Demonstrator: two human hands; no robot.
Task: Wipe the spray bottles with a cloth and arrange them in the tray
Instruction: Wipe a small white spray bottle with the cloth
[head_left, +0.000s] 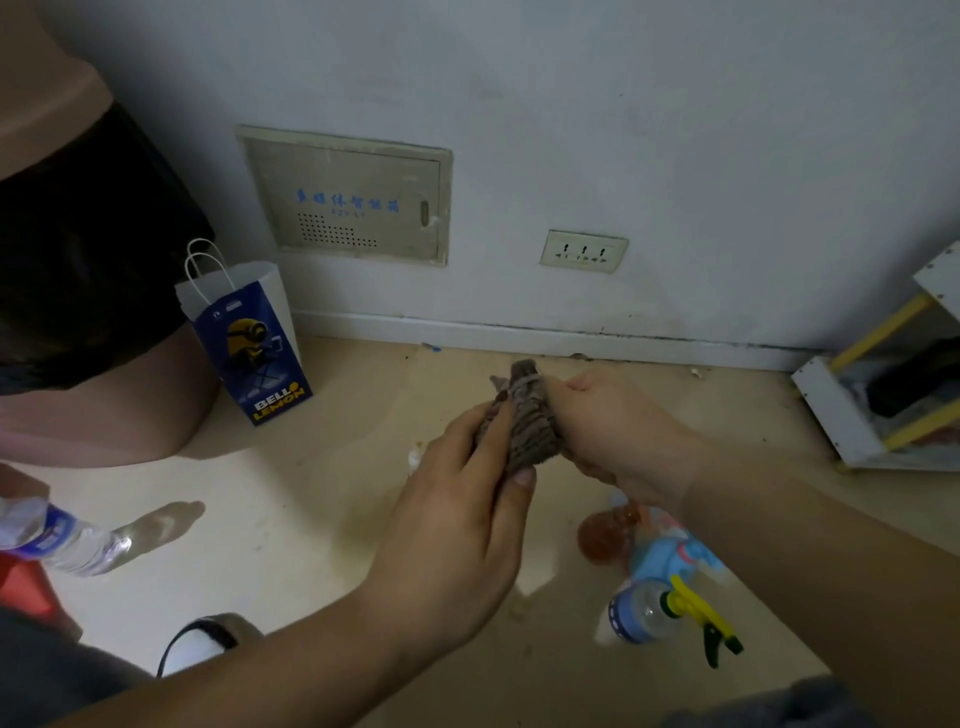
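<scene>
Grey-brown cloth (524, 415) is bunched between the left hand (467, 499) and right hand (618, 421), fingers closed around it. Spray bottles (660, 587) lie on the floor (291, 519) below the right forearm. No tray is seen. A flatter fold would likely wipe better.

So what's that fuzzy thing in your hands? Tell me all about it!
It is a cloth, brownish-grey with faint stripes, soft and towel-like as it looks. It is bunched into a thick roll, standing roughly upright above the floor. The left hand grips its lower end with the thumb along its side; the right hand pinches the other side. Whether anything is wrapped inside cannot be told.
</scene>
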